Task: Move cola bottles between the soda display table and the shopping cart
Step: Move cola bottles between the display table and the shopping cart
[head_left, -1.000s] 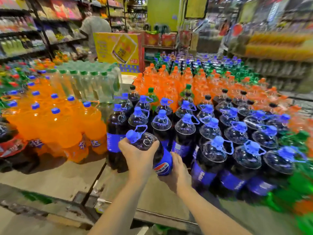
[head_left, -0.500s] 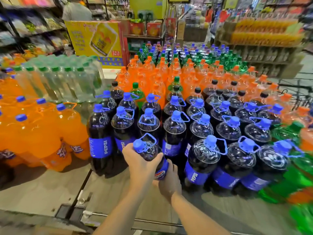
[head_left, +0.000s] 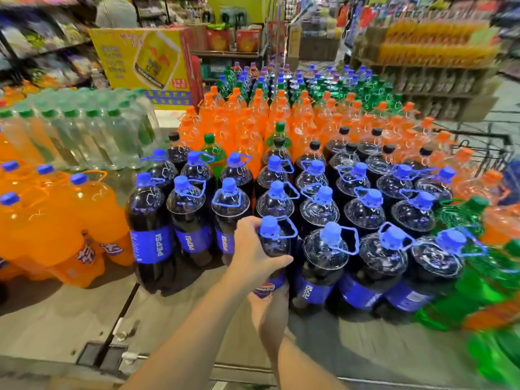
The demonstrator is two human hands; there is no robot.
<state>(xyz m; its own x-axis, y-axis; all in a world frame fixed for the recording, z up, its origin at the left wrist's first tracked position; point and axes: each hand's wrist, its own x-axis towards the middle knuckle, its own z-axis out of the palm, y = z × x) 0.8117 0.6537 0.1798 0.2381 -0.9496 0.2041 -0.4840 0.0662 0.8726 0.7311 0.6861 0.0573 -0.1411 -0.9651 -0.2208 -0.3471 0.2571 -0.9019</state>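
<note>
I hold one large cola bottle [head_left: 274,246] with a blue cap and blue label at the front of the display table [head_left: 70,313]. My left hand [head_left: 253,254] wraps its shoulder just below the cap. My right hand [head_left: 271,308] grips the bottle's lower part from beneath, under the label. The bottle stands nearly upright in the front row, between a cola bottle [head_left: 228,220] on its left and another [head_left: 323,263] on its right. Several more blue-capped cola bottles [head_left: 365,209] fill the rows behind. The shopping cart [head_left: 484,153] shows as a dark wire frame at the far right.
Orange soda bottles [head_left: 84,220] stand at the left and in a block [head_left: 253,114] behind the colas. Green bottles [head_left: 484,280] crowd the right front. Packs of clear bottles [head_left: 92,130] sit at back left. A yellow sign [head_left: 146,60] and a person [head_left: 115,12] are beyond.
Both hands have carried the cola bottle forward and set it more upright, into the gap in the front row. The camera has shifted to the left of the display.
</note>
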